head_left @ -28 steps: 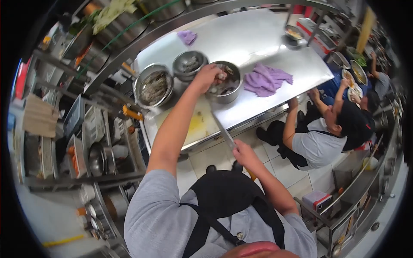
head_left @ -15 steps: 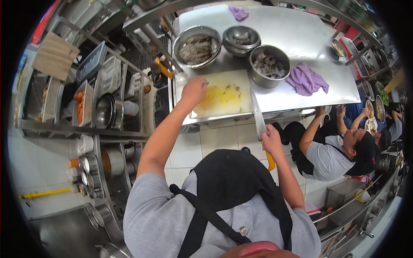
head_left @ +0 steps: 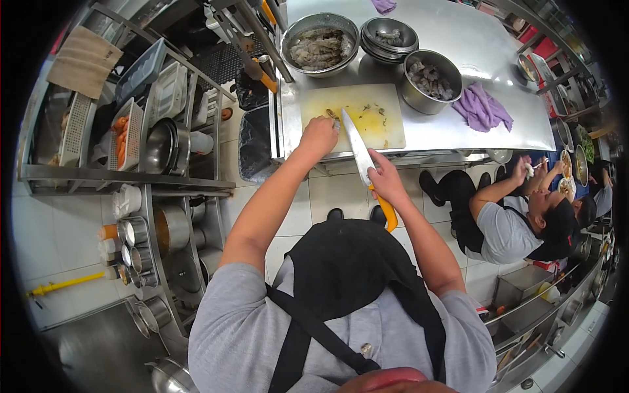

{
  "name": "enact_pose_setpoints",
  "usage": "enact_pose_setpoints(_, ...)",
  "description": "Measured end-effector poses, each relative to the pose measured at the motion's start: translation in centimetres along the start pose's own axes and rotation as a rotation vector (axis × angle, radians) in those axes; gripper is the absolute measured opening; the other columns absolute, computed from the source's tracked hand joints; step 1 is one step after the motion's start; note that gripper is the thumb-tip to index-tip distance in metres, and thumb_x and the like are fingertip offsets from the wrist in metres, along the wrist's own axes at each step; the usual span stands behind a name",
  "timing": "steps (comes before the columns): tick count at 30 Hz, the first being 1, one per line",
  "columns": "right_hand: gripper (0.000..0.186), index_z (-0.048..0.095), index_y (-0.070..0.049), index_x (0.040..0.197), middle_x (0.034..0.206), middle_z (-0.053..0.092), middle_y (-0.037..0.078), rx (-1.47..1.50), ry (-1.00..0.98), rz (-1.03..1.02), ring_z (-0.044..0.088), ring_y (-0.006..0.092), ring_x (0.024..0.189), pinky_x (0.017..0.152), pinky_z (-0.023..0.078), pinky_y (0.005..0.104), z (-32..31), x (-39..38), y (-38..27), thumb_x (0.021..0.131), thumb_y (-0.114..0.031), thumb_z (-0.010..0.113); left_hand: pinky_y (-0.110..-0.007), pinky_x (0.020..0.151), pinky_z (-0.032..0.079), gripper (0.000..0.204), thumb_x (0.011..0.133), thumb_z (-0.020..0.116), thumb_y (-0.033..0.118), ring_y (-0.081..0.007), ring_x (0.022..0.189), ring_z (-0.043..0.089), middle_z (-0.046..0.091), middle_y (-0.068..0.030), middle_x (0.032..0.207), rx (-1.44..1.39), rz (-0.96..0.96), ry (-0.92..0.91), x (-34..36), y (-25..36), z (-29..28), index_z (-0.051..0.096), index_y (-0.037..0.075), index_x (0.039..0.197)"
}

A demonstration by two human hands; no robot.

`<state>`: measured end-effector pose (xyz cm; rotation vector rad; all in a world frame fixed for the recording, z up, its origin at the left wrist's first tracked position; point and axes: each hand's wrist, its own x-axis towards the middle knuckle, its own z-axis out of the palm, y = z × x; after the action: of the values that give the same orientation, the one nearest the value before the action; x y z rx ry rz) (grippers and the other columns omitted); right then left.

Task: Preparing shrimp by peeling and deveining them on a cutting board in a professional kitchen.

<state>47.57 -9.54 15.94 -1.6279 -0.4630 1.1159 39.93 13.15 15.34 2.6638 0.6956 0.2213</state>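
Note:
My left hand (head_left: pixel 319 136) is closed on a small piece of shrimp (head_left: pixel 335 124) over the white cutting board (head_left: pixel 383 134), which is stained yellow and has dark scraps. My right hand (head_left: pixel 384 175) grips a long knife (head_left: pixel 355 141) with a yellow handle, its blade tip beside my left fingertips. Behind the board sit a perforated bowl of unpeeled shrimp (head_left: pixel 316 51), stacked steel bowls with a few greyish pieces (head_left: pixel 392 36) and a steel pot of greyish shrimp (head_left: pixel 426 78). A crumpled purple cloth (head_left: pixel 485 108) lies right of the pot.
The steel table (head_left: pixel 524 134) holds these things. Racks with containers (head_left: pixel 131 147) line the left side, beside a black bin (head_left: pixel 255 144). Co-workers (head_left: pixel 508 232) are at my right among dishes. A rail (head_left: pixel 514 324) runs at lower right.
My left hand has come from the steel pot down onto the board. The knife has moved onto the board toward my left fingers. The view has also shifted.

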Motion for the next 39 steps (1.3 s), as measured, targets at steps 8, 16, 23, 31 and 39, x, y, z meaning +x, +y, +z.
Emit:
enact_pose_setpoints(8, 0.061, 0.037, -0.006, 0.150, 0.063, 0.052, 0.005, 0.017, -0.003, -0.033, 0.046, 0.0139, 0.038, 0.038, 0.043, 0.0320, 1.8, 1.6, 0.0, 0.090, -0.004, 0.047, -0.048, 0.081, 0.052, 0.023, 0.086, 0.066, 0.021, -0.0417, 0.088, 0.066, 0.069, -0.0235, 0.090, -0.097, -0.180, -0.026, -0.2, 1.3, -0.9, 0.067, -0.002, 0.090)
enact_pose_setpoints(16, 0.062, 0.037, -0.007, 0.151, 0.064, 0.053, 0.005, 0.053, -0.024, -0.014, 0.048, 0.0149, 0.039, 0.039, 0.044, 0.0328, 1.8, 1.5, -0.2, 0.090, -0.004, 0.047, -0.047, 0.081, 0.053, 0.021, 0.087, 0.066, 0.020, -0.0415, 0.089, 0.066, 0.069, -0.0230, 0.089, -0.120, -0.215, 0.019, 0.0, 1.3, -0.3, 0.068, -0.001, 0.090)
enact_pose_setpoints(23, 0.062, 0.037, -0.008, 0.151, 0.069, 0.055, 0.006, 0.084, 0.012, -0.010, 0.051, 0.0159, 0.040, 0.038, 0.045, 0.0325, 1.3, 2.4, -0.3, 0.090, -0.005, 0.049, -0.045, 0.083, 0.053, 0.021, 0.086, 0.067, 0.020, -0.0397, 0.091, 0.068, 0.071, -0.0217, 0.092, -0.169, -0.304, 0.038, 1.8, 2.8, -0.4, 0.071, 0.001, 0.093)
enact_pose_setpoints(31, 0.064, 0.037, -0.007, 0.151, 0.062, 0.051, 0.004, 0.135, 0.047, 0.000, 0.049, 0.0154, 0.038, 0.038, 0.044, 0.0329, 2.1, 1.6, -0.4, 0.088, -0.003, 0.048, -0.048, 0.085, 0.053, 0.021, 0.085, 0.066, 0.020, -0.0409, 0.092, 0.067, 0.070, -0.0242, 0.093, -0.151, -0.333, -0.034, 2.0, 2.7, -1.1, 0.071, 0.001, 0.091)
enact_pose_setpoints(39, 0.064, 0.039, -0.007, 0.150, 0.065, 0.052, 0.005, 0.125, 0.046, -0.022, 0.048, 0.0151, 0.039, 0.038, 0.044, 0.0329, 2.1, 1.6, -0.2, 0.087, -0.004, 0.048, -0.048, 0.086, 0.053, 0.022, 0.084, 0.067, 0.020, -0.0422, 0.093, 0.067, 0.070, -0.0256, 0.092, -0.160, -0.314, -0.032, 2.0, 2.8, -1.2, 0.070, -0.001, 0.087)
